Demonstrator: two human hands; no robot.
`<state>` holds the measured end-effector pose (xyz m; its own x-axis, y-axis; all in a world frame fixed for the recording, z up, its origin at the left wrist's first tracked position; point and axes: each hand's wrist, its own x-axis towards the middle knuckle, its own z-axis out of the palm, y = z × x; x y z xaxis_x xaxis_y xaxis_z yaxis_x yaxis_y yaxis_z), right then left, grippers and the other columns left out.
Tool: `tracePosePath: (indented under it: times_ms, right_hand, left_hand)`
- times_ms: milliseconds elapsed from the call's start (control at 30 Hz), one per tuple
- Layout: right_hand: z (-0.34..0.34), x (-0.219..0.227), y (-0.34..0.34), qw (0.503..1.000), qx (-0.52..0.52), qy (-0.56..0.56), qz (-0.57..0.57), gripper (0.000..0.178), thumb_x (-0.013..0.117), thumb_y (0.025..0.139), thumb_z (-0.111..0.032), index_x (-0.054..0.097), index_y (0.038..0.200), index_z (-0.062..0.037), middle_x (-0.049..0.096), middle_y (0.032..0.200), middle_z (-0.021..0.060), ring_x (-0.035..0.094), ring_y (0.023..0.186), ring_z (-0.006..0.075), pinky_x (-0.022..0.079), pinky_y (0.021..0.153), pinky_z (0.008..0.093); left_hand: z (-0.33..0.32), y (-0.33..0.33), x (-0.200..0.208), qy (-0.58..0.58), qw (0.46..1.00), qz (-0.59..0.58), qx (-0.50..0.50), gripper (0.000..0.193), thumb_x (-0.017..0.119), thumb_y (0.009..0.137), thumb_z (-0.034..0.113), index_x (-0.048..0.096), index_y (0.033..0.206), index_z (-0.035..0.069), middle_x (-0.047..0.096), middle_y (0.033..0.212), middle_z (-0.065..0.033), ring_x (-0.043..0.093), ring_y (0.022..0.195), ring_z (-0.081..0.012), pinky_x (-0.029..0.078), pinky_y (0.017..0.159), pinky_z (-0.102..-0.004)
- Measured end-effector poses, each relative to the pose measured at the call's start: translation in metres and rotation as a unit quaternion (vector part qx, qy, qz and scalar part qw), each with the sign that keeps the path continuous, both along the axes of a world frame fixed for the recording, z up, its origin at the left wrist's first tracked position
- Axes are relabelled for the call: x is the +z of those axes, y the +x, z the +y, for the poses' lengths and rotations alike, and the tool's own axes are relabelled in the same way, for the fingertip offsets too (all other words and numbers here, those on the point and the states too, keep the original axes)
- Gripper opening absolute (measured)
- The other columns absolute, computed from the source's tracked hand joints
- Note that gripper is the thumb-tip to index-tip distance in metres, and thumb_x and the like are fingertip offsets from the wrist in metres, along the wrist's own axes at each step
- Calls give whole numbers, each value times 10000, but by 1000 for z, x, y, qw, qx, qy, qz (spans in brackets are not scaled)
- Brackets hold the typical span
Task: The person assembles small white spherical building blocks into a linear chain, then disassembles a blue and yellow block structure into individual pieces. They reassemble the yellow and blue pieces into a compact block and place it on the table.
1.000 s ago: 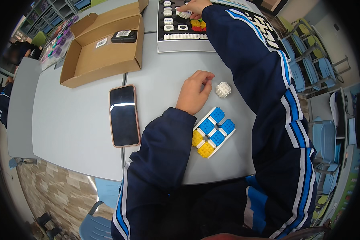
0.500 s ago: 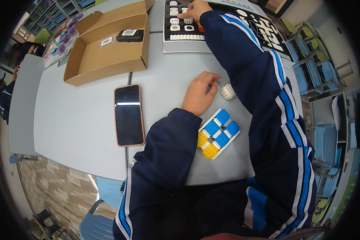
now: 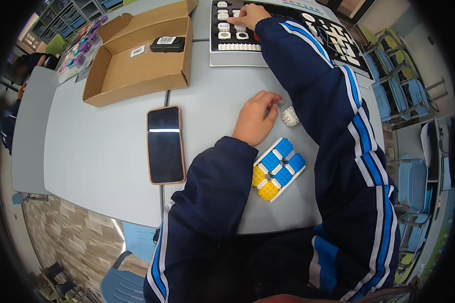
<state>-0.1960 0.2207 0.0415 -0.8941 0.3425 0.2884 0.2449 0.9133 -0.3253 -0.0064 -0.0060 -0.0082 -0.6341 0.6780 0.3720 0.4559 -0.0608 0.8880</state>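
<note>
At the far side of the table my right hand (image 3: pixel 250 16) reaches over an open kit box (image 3: pixel 240 59), its fingers closed at a white block (image 3: pixel 240 28) in the black insert; the fingertips are partly hidden. My left hand (image 3: pixel 258 118) rests on the table, fingers loosely bent and apart, holding nothing. Just right of its fingertips lies a white studded cube (image 3: pixel 290 116). Nearer me, beside my left sleeve, sits a panel of joined studded cubes (image 3: pixel 279 170), blue toward the far end and yellow toward the near end. My left sleeve covers part of its edge.
A smartphone (image 3: pixel 166 145) lies left of my left forearm. Behind it stands an open cardboard box (image 3: pixel 131 86) with a black case (image 3: pixel 167 45) inside. A bag of coloured parts (image 3: pixel 79 56) is at the far left. Chairs stand right of the table.
The whole view has shifted slightly. My right hand stays over the kit box, its fingers moved a little at the white blocks. My left hand keeps its place on the table.
</note>
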Motion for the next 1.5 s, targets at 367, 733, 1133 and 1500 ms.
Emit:
tracePosePath:
  times_ms: [367, 733, 1133, 1500]
  right_hand:
    - [25, 27, 37, 996, 42, -34, 74, 266, 682, 837, -297, 725, 891, -40, 703, 833, 207, 683, 814, 376, 523, 763, 448]
    - [-48, 62, 248, 948, 209, -37, 238, 209, 764, 824, -176, 697, 916, -1, 633, 744, 89, 571, 638, 202, 455, 602, 315]
    - [-18, -25, 406, 962, -24, -21, 273, 578, 818, 724, -205, 587, 1236, -68, 510, 1297, 164, 468, 1158, 349, 393, 978, 427]
    - [11, -20, 352, 960, 35, 27, 275, 540, 817, 709, -377, 689, 1163, -116, 625, 1244, 117, 597, 1094, 306, 435, 950, 414]
  left_hand:
    - [4, 3, 0, -20, 1000, -9, -9, 219, 590, 868, 37, 659, 1076, 46, 686, 1045, -98, 664, 906, -211, 519, 751, -342]
    - [7, 9, 11, -41, 998, -38, -16, 220, 657, 894, 176, 670, 1066, 39, 687, 1015, -90, 645, 828, -206, 503, 696, -321]
    - [8, 21, 25, -64, 992, 51, -95, 434, 805, 747, 99, 652, 1149, 41, 651, 1028, -42, 600, 901, -148, 469, 904, -302]
    - [14, 11, 12, -116, 991, -7, -61, 367, 794, 779, 97, 666, 1115, 25, 658, 1039, -39, 601, 902, -132, 461, 886, -291]
